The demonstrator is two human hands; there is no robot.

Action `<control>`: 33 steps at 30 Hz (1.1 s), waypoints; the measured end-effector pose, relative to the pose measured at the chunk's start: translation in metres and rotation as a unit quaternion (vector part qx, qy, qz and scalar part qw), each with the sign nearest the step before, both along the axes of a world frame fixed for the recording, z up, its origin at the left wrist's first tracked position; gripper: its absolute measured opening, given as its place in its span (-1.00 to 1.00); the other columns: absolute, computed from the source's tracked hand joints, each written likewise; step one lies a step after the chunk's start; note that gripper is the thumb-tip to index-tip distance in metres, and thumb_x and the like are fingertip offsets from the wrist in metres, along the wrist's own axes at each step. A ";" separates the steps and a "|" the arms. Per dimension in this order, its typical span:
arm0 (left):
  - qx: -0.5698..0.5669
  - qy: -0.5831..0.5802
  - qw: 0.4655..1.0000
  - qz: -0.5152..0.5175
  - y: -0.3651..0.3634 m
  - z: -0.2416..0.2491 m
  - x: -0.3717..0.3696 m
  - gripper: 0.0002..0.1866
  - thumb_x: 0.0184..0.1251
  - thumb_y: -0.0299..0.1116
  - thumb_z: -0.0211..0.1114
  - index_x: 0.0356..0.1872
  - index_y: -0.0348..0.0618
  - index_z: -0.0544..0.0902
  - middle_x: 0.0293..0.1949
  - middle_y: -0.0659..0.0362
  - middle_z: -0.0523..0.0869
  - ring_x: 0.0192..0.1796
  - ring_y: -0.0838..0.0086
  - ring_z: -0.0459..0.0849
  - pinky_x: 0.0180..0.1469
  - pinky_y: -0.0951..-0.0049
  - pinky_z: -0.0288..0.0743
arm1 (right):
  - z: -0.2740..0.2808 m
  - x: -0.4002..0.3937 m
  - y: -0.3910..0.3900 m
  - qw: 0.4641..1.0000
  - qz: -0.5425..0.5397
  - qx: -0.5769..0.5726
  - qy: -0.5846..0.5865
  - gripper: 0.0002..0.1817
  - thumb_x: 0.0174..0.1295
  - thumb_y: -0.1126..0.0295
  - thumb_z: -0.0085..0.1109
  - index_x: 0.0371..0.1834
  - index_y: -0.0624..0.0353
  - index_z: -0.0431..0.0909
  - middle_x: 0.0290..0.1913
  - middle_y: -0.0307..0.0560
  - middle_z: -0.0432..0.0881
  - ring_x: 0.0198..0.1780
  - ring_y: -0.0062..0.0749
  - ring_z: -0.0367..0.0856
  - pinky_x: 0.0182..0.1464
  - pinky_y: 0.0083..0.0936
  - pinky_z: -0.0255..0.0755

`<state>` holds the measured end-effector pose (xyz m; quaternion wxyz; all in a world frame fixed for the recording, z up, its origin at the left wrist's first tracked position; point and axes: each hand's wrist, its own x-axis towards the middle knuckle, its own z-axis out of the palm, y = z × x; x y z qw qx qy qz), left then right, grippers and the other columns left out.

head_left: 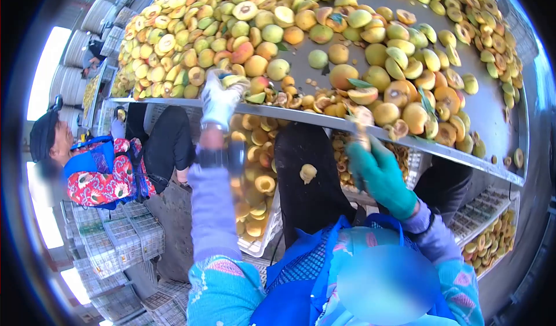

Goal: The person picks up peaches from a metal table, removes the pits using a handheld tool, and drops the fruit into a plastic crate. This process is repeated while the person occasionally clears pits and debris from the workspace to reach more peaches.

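My left hand (220,101), in a white glove, is at the table's near edge with its fingers closed around a greenish peach half (235,81). My right hand (379,175), in a green glove, is just below the metal rim, closed on a slim, light-coloured tool (360,134) that is blurred and partly hidden. A cut peach half with a brown centre (363,116) sits at the rim, by the tool's upper end. Whole and halved yellow-orange peaches (255,33) cover much of the metal table (341,122). Between the hands, small cut scraps (284,99) line the edge.
Below the table, a white crate (267,233) holds peach halves; another crate (483,224) stands at lower right. A peach piece (308,173) rests on my dark trouser leg. At left sits a person in a red patterned top (101,178), near stacked crates (119,233).
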<state>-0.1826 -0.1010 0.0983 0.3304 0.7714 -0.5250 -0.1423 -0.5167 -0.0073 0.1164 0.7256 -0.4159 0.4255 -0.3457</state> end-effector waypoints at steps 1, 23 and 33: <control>-0.022 0.163 0.986 -0.033 0.017 0.002 -0.028 -0.56 0.19 -0.39 0.37 0.07 -0.23 0.46 -0.18 0.06 0.69 -0.19 0.36 0.71 -0.22 0.39 0.63 | 0.000 0.011 -0.001 0.995 0.013 -0.084 0.043 -0.80 0.36 0.29 0.10 -0.15 0.20 0.47 -0.51 -0.10 0.49 -0.52 -0.26 0.51 -0.49 -0.43 0.39; -0.092 0.488 0.850 -0.176 0.073 -0.017 -0.191 -0.66 0.50 -0.25 0.08 -0.03 -0.39 0.60 -0.20 0.11 0.71 -0.21 0.52 0.67 -0.12 0.54 0.56 | -0.042 0.014 0.016 0.955 -0.044 -0.224 0.191 -0.70 0.41 0.22 0.01 -0.11 0.29 0.44 -0.40 0.23 0.57 -0.37 0.18 0.56 -0.34 -0.14 0.42; 0.013 0.426 0.888 -0.174 0.059 -0.016 -0.203 -0.70 0.46 -0.31 0.13 -0.02 -0.37 0.64 -0.29 0.21 0.71 -0.31 0.63 0.63 -0.25 0.63 0.51 | -0.055 0.014 0.025 0.961 -0.090 -0.210 0.158 -0.72 0.41 0.24 0.00 -0.14 0.29 0.41 -0.44 0.16 0.55 -0.41 0.05 0.55 -0.35 -0.20 0.41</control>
